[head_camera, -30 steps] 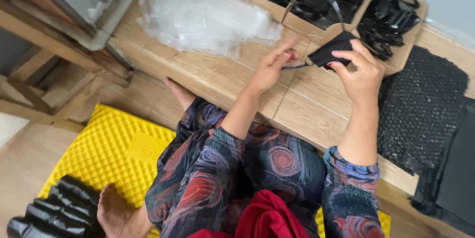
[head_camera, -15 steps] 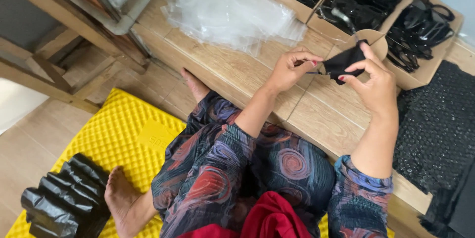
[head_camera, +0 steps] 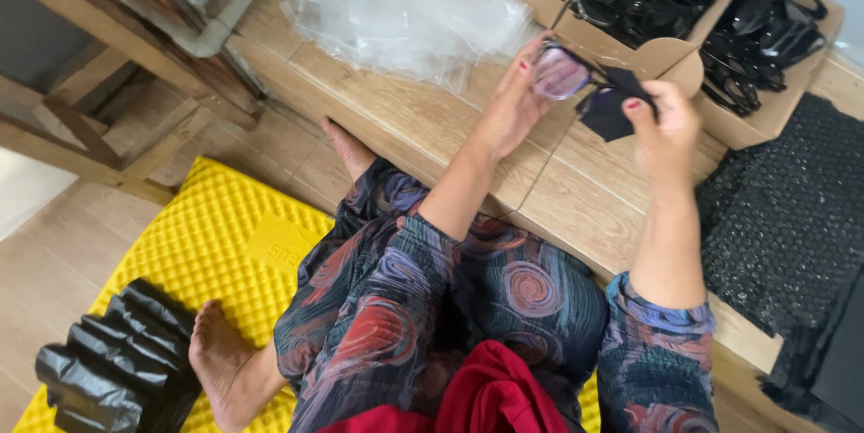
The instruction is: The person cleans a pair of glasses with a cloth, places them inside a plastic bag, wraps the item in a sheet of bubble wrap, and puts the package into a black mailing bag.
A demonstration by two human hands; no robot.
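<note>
Your left hand (head_camera: 508, 109) holds a pair of dark-framed spectacles with pale tinted lenses (head_camera: 567, 75) up over the light wooden desk (head_camera: 423, 127), its grip closed on the outer end of the frame beside the left lens. Your right hand (head_camera: 664, 127) pinches a small black wiping cloth (head_camera: 610, 109) between thumb and fingers, grip closed on it, and the cloth lies against the other end of the spectacles, covering that side. The frame's long axis runs roughly across from one hand to the other, slightly tilted down toward the right hand; one lens faces up toward the camera. Whether the temples are folded you cannot tell from here.

Taking the spectacles as the landmark: just beyond them stand open brown cardboard boxes (head_camera: 661, 57) filled with more dark spectacles (head_camera: 648, 10), the nearest flap just behind the cloth. Beyond and to the left lies a loose pile of clear plastic bags (head_camera: 405, 5) on the desk. To the right, well apart, a sheet of black bubble wrap (head_camera: 783, 217) drapes over the desk's edge. Below, near your lap, your patterned trousers (head_camera: 423, 307) and a red cloth (head_camera: 490, 397) show; farther left on the floor lie a yellow dimpled foam mat (head_camera: 198, 244) and a folded black plastic bundle (head_camera: 112, 365) by your bare foot (head_camera: 216, 352).

Nothing stands between the two hands and the spectacles.
</note>
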